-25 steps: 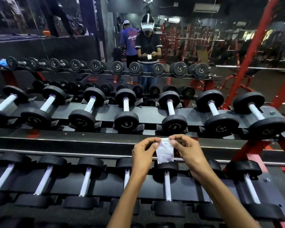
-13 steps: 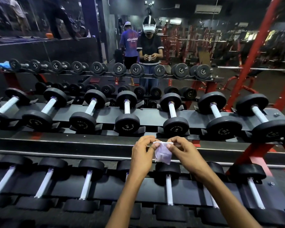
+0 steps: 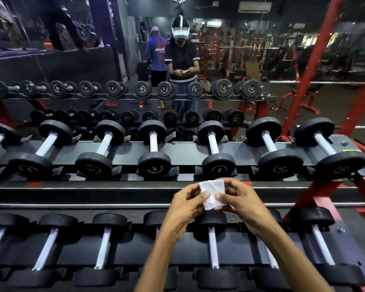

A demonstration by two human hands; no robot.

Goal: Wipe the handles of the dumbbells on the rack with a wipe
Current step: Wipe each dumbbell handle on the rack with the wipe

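Note:
A small white wipe (image 3: pixel 211 192) is pinched between my left hand (image 3: pixel 187 204) and my right hand (image 3: pixel 240 199), held flat in the air above the lower shelf. Both thumbs press on its front face. Below them a dumbbell with a pale handle (image 3: pixel 213 247) lies on the lower tier. On the upper tier of the rack (image 3: pixel 118 153) stand several black dumbbells, one handle (image 3: pixel 213 144) straight beyond the wipe. Neither hand touches a dumbbell.
A steel rail (image 3: pixel 93 204) runs across between the two tiers. Red rack uprights (image 3: pixel 310 62) stand to the right. A mirror behind the rack reflects me and a person in a blue shirt (image 3: pixel 156 57).
The wipe, hanging down a second ago and bunched half a second ago, is now spread flat between both hands. My hands stayed in front of the rail.

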